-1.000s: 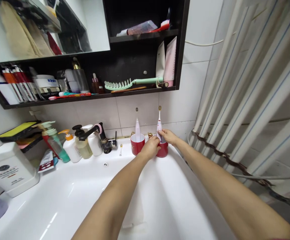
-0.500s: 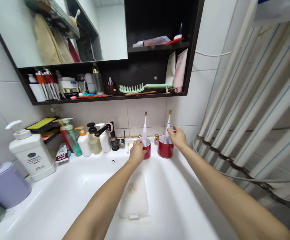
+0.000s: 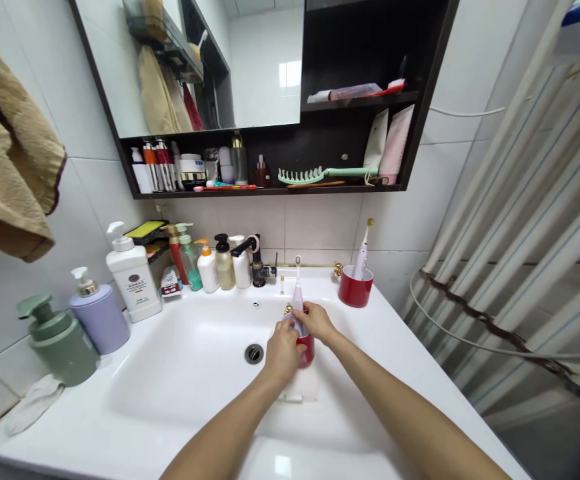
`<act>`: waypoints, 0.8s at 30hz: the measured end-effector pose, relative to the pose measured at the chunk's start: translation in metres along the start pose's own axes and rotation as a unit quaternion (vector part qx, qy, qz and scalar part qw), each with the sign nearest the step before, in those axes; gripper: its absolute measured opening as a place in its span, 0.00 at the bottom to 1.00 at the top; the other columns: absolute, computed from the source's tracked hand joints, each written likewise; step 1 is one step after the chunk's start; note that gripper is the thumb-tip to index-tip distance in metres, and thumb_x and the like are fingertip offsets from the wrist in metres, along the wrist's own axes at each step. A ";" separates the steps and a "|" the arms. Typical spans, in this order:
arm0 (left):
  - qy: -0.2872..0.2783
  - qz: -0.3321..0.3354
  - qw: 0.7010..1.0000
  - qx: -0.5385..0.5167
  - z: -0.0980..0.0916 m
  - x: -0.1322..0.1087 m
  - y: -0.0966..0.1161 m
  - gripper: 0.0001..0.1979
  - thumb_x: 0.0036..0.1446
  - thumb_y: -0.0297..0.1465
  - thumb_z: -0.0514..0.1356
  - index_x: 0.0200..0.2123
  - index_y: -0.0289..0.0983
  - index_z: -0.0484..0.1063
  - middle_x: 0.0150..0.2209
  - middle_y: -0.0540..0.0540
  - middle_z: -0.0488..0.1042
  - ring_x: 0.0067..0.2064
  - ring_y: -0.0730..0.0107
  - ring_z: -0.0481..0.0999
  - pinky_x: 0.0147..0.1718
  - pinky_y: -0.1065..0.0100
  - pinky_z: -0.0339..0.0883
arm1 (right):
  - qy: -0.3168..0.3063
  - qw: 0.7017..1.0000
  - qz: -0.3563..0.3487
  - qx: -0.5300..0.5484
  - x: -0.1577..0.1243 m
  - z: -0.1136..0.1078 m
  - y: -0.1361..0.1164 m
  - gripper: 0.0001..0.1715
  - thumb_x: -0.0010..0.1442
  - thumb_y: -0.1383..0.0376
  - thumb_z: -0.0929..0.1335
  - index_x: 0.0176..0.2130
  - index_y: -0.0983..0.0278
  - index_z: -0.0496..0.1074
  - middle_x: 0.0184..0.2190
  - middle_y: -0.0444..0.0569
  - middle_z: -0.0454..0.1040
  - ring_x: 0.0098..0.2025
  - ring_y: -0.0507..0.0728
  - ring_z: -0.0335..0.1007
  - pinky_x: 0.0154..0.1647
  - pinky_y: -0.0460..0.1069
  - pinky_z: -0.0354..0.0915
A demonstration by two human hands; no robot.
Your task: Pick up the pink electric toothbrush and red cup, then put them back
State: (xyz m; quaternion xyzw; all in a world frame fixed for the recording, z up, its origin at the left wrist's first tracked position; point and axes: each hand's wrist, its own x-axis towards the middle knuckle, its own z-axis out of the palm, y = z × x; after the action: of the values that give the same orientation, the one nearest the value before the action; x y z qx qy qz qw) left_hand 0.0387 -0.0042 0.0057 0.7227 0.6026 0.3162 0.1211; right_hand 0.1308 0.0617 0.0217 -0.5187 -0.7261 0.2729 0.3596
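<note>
So the red cup [image 3: 309, 349] sits over the middle of the sink [image 3: 180, 360], squeezed between both hands, with a toothbrush [image 3: 298, 292] sticking up out of it. The left hand [image 3: 281, 352] is wrapped around the cup's left side, and the right hand [image 3: 316, 323] is closed on the toothbrush handle at the rim. Both arms reach in from the near edge.

Near cup [image 3: 309, 350]: was glossy red, plain all over.
Near toothbrush [image 3: 298, 297]: showed white with a pale pink handle.
Far cup [image 3: 355, 290]: was the same red.
Far toothbrush [image 3: 363, 250]: was white and pink, its head yellowish.
Sink [image 3: 180, 373]: was plain white.
Tap [image 3: 254, 257]: was black.
Green bottle [image 3: 59, 340]: was a muted sage.
Lavender bottle [image 3: 99, 320]: was pale purple with a white pump.
Comb [image 3: 315, 175]: was mint green.
Towel [image 3: 10, 167]: was tan.
Curtain [image 3: 545, 200]: was white with thin blue stripes.
</note>
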 end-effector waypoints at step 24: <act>0.053 -0.192 0.694 -0.692 -0.033 0.013 0.000 0.07 0.42 0.32 0.54 0.24 0.32 0.62 0.18 0.49 0.67 0.22 0.75 0.68 0.29 0.70 0.60 | -0.231 0.909 0.128 0.323 -0.090 -0.001 -0.035 0.15 0.49 0.55 0.57 0.24 0.65 0.54 0.19 0.39 0.58 0.15 0.44 0.53 0.14 0.42 0.54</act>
State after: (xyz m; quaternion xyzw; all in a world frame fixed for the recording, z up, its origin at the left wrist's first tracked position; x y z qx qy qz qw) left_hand 0.0195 0.0011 0.0346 0.2855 0.3443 0.6515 0.6128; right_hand 0.1303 -0.0346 0.0271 -0.3849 -0.5882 0.6488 0.2914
